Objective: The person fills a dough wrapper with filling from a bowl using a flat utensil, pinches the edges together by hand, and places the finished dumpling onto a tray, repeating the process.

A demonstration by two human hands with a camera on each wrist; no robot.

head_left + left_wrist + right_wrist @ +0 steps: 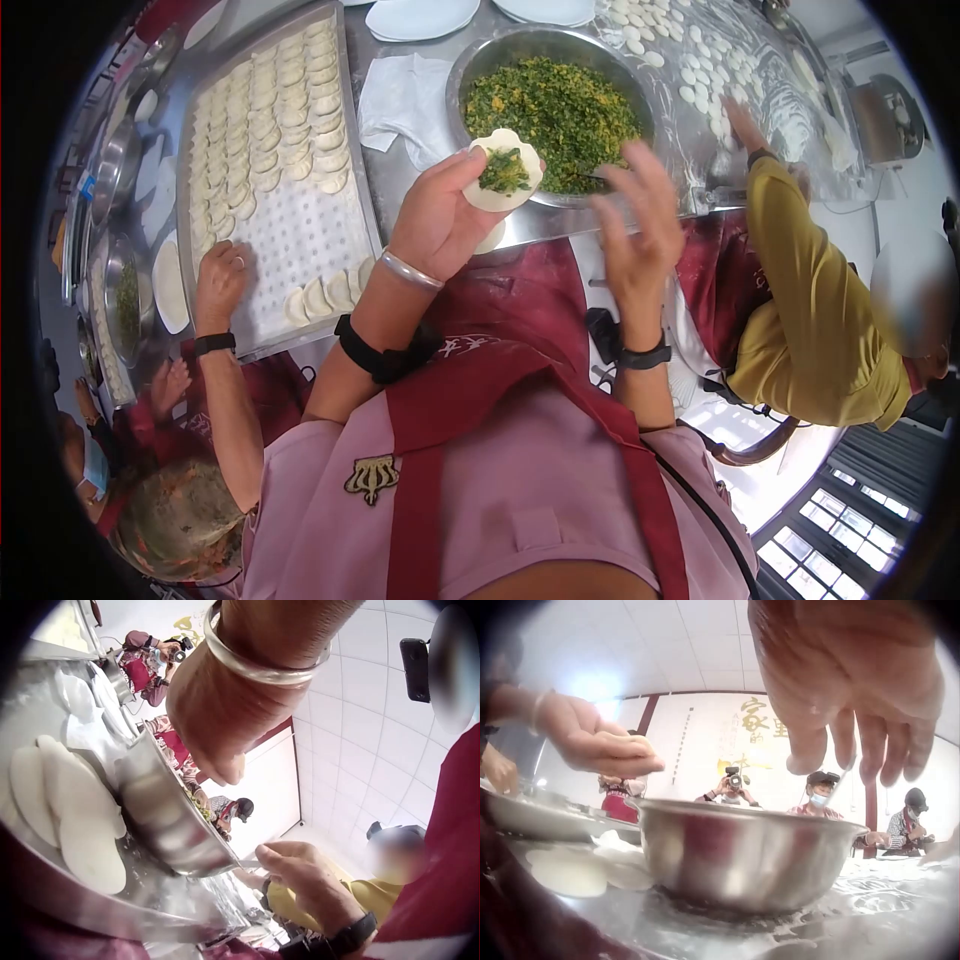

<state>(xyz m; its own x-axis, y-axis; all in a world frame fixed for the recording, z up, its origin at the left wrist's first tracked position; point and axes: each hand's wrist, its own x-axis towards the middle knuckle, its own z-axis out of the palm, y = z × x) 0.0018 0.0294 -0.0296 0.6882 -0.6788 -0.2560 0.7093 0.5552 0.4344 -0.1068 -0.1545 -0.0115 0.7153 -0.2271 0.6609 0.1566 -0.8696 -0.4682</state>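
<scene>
In the head view my left hand (440,215) holds a round dumpling wrapper (478,190) with its thumb at the edge. A small heap of chopped green and yellow filling (505,172) lies in the wrapper's middle. My right hand (645,235) hangs over the near right rim of a large steel bowl (457,125) of the same filling, fingers loosely extended. The thin handle of a utensil (843,778) shows by its fingertips in the right wrist view; its lower end is hidden. In the left wrist view the left hand (214,724) hides the wrapper.
A perforated tray (300,240) with rows of folded dumplings stands left, another person's hand (222,285) at its edge. Flat wrappers (82,817) lie before the bowl. A white cloth (400,105) lies behind. At right, another person's hand (742,125) reaches among dough pieces (700,75).
</scene>
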